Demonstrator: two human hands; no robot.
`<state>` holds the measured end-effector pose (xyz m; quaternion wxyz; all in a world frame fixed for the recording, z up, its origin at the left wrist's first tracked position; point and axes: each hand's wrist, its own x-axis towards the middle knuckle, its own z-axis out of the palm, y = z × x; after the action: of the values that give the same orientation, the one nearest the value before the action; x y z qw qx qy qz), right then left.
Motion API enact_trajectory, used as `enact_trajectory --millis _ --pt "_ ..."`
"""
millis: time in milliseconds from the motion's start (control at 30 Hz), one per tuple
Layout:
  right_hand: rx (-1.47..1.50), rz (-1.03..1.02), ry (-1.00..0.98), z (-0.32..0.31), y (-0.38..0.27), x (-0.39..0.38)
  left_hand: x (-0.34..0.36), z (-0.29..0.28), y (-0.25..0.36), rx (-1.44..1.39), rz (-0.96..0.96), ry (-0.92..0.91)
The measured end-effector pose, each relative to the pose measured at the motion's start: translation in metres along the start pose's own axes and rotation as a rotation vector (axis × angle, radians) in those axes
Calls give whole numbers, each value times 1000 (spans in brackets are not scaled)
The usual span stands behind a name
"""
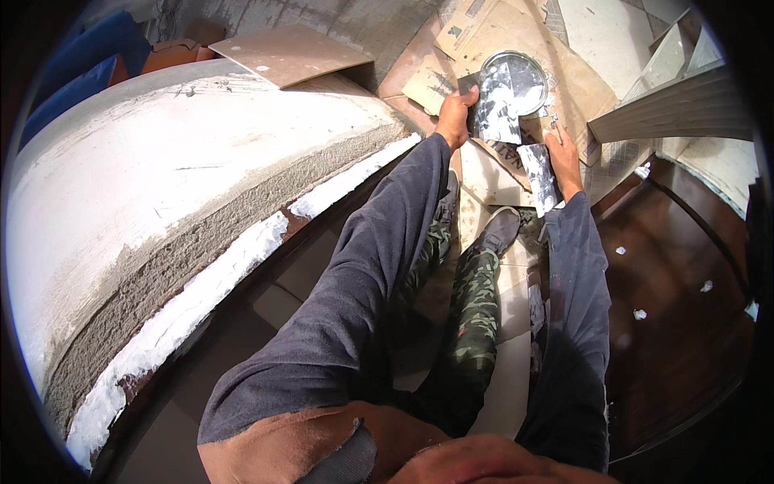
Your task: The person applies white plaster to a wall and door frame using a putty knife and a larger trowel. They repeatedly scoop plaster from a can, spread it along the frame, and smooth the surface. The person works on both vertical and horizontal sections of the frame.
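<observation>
My left hand (454, 119) is closed on the dark edge of a wide putty spatula (498, 113), its flat blade smeared with white paste. That blade overlaps the left side of a round metal can (530, 87) standing on cardboard. My right hand (565, 161) is closed round a second, smaller putty knife (538, 173), also streaked with white, just below and right of the first blade. The two blades are close together; whether they touch I cannot tell. How far the can is filled is unclear in the glare.
A curved white masonry surface (161, 161) with a rough mortar band and white putty strip (201, 310) runs along the left. A flat board (292, 55) lies on its far end. Cardboard (476, 32) covers the floor ahead. Brown glossy panels (669, 266) with white specks are at right.
</observation>
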<state>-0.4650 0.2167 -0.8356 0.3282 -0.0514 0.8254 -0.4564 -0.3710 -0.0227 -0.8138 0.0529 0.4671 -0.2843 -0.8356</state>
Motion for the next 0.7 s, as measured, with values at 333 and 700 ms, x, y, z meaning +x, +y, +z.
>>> enact_trajectory --millis 333,700 --pt "-41 79 -53 47 38 68 57 41 -31 -144 265 -35" --pt "-51 71 80 50 49 83 85 37 -44 -7 319 57"
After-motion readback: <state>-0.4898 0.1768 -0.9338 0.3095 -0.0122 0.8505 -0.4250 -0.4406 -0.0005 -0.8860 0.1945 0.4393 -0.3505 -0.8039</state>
